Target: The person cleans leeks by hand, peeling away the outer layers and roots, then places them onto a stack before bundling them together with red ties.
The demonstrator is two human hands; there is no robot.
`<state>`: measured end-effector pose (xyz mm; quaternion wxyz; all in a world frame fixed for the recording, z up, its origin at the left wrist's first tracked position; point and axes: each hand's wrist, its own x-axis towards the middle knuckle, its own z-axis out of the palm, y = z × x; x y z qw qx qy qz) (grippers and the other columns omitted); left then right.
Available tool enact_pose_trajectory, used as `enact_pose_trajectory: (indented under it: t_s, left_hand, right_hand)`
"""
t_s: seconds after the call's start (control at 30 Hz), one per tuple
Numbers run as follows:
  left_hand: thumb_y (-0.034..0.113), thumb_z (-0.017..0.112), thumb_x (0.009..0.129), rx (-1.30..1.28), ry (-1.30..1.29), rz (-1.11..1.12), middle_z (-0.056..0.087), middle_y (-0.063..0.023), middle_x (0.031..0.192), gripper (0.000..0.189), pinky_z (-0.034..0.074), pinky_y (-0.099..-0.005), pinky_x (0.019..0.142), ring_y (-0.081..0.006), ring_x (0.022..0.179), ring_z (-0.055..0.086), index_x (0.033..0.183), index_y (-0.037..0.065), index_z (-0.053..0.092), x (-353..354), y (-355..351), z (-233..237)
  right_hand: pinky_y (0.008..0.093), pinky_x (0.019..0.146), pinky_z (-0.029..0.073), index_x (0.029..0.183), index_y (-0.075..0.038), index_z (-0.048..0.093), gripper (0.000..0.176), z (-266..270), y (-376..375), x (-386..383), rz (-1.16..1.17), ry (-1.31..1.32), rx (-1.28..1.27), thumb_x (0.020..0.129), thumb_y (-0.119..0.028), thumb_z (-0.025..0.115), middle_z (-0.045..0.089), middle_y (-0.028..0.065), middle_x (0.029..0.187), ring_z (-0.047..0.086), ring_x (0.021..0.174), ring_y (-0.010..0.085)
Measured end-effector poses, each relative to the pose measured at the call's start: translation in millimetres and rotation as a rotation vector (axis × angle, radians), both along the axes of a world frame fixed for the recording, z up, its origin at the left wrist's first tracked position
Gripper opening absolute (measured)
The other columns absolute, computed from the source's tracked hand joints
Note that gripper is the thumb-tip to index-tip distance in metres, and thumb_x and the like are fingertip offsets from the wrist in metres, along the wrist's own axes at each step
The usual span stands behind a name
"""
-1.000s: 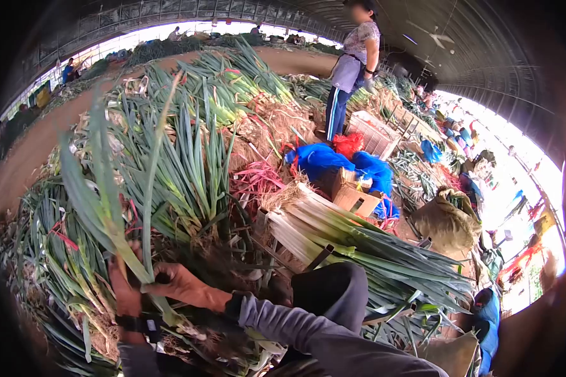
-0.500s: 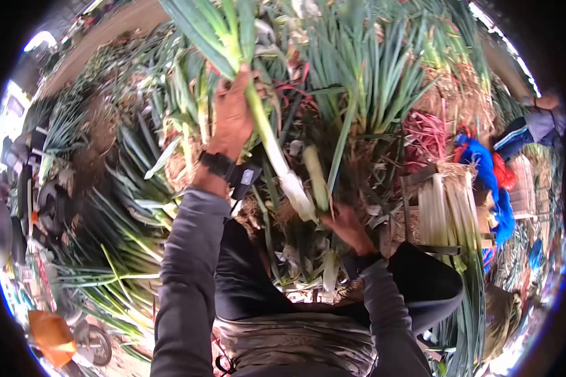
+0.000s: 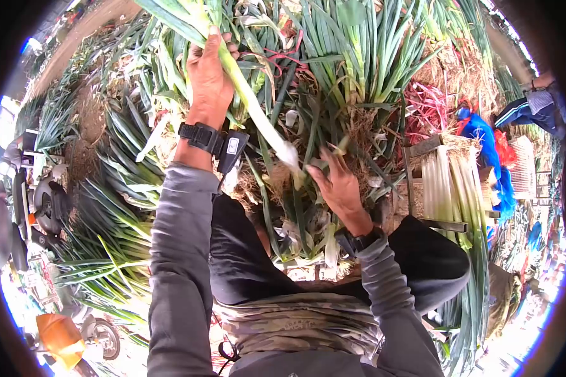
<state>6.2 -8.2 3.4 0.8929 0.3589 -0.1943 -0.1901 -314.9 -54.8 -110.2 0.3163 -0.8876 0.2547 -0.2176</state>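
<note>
My left hand (image 3: 210, 78) is wrapped round a leek (image 3: 248, 94), gripping it where the green leaves begin. The leek slants down to the right, its white root end pointing toward my right hand (image 3: 341, 188). That hand is apart from the leek's root end, with thumb and fingers spread and nothing clearly held. A small pale scrap just past its fingertips is blurred. Loose peeled leaves and trimmings (image 3: 295, 232) lie below, between my legs.
Leeks in a tied bundle (image 3: 449, 195) rest on a wooden rack (image 3: 443, 225) at right. Pink twine (image 3: 424, 110) and blue cloth (image 3: 484, 141) are beyond it. More leeks (image 3: 365, 56) stand ahead, others (image 3: 113, 232) lie at left. A person's arm (image 3: 538, 103) shows at far right.
My left hand has moved up and left with the leek. My right hand has lifted and opened; the loose strip of leek beside it has gone from its place.
</note>
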Motion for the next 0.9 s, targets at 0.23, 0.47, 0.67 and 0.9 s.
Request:
enact_pose_trajectory:
  t_s: [0.23, 0.47, 0.67, 0.9]
  left_hand:
    - [0.034, 0.053, 0.106, -0.119, 0.234, -0.171, 0.057, -0.0174, 0.108, 0.043, 0.054, -0.0391, 0.091, -0.0273, 0.099, 0.057, 0.116, -0.008, 0.054, 24, 11, 0]
    - [0.038, 0.044, 0.108, -0.09, 0.489, -0.39, 0.056, -0.0111, 0.093, 0.041, 0.049, -0.0286, 0.065, -0.0187, 0.076, 0.053, 0.115, -0.001, 0.053, 51, 19, -34]
    - [0.037, 0.038, 0.109, -0.146, 0.389, -0.171, 0.057, -0.0095, 0.088, 0.04, 0.048, -0.0279, 0.061, -0.0162, 0.073, 0.053, 0.11, 0.0, 0.052, 73, 27, -37]
    - [0.034, 0.043, 0.107, -0.122, 0.242, 0.038, 0.058, -0.0095, 0.085, 0.033, 0.047, -0.0287, 0.061, -0.0184, 0.071, 0.052, 0.105, 0.003, 0.054, 62, 29, -8]
  right_hand:
    - [0.038, 0.075, 0.057, 0.131, -0.003, 0.059, 0.039, 14, 8, 34, 0.254, -0.182, 0.203, 0.098, -0.021, 0.067, 0.069, 0.0162, 0.111, 0.072, 0.091, 0.0314]
    - [0.0378, 0.069, 0.056, 0.114, 0.0, 0.068, 0.021, 54, 19, 39, 0.398, -0.165, 0.259, 0.095, -0.011, 0.069, 0.071, 0.0148, 0.097, 0.071, 0.082, 0.0275]
    - [0.0408, 0.06, 0.053, 0.104, -0.004, 0.069, 0.013, 64, 48, -30, 0.191, -0.035, -0.038, 0.091, -0.009, 0.069, 0.067, 0.0119, 0.084, 0.065, 0.07, 0.0342]
    - [0.0436, 0.073, 0.058, 0.129, -0.003, 0.061, 0.046, -22, 29, -62, 0.233, 0.035, 0.057, 0.096, -0.033, 0.07, 0.067, 0.0198, 0.115, 0.071, 0.085, 0.0297]
